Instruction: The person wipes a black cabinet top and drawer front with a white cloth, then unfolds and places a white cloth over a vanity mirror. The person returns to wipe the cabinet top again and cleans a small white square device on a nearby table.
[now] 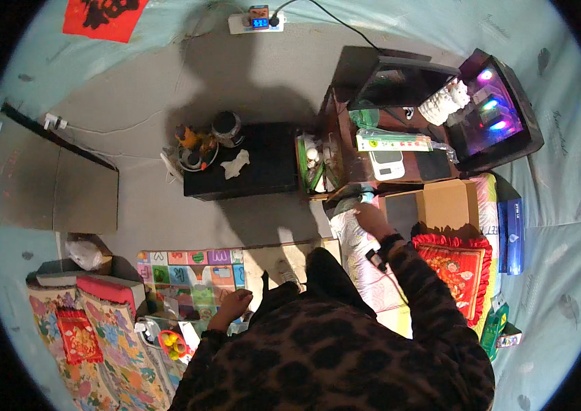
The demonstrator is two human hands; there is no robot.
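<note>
My left hand (237, 304) hangs by my left side with its fingers curled together and nothing visible in it. It is nearest to the glass table, which holds a red-rimmed bowl of yellow fruit (172, 344). My right hand (371, 218) reaches forward over a pale patterned cover (354, 241). Its fingers point at a clear plastic item (348, 206) below the desk; whether they grip it is hidden. Right of this hand stands an open cardboard box (449, 204). A small black device with a cable (375, 260) lies by my right wrist, and a red frilled cushion (449, 272) lies beside my forearm.
A wooden desk (354, 172) carries a monitor (403, 85), a white kitchen scale (387, 165) and a lit computer case (493, 110). Its open drawer (321, 195) holds small items. A black low cabinet (264, 172) stands ahead. Floral-covered seats (126, 349) are at left.
</note>
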